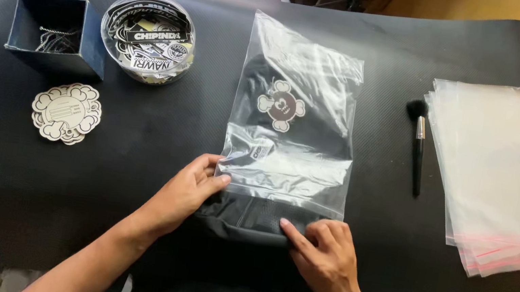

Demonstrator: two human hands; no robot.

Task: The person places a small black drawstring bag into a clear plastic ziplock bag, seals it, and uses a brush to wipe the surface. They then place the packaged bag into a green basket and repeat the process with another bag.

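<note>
Box: a dark blue open box holding small metal chains, far up and left of the fingers.
Tub: a round clear tub of stickers, just beside the box.
Cards: a stack of flower-shaped cards, left of the left hand.
Left hand: the left hand pinches the clear bag at its lower left corner.
Garment: a folded black garment lies mostly inside the bag, its end sticking out between both hands.
Right hand: the right hand presses on the garment's edge, fingers close together.
Brush: a black brush, up and right of the fingers.
Bags: a stack of clear bags, far right on the worktop.
</note>
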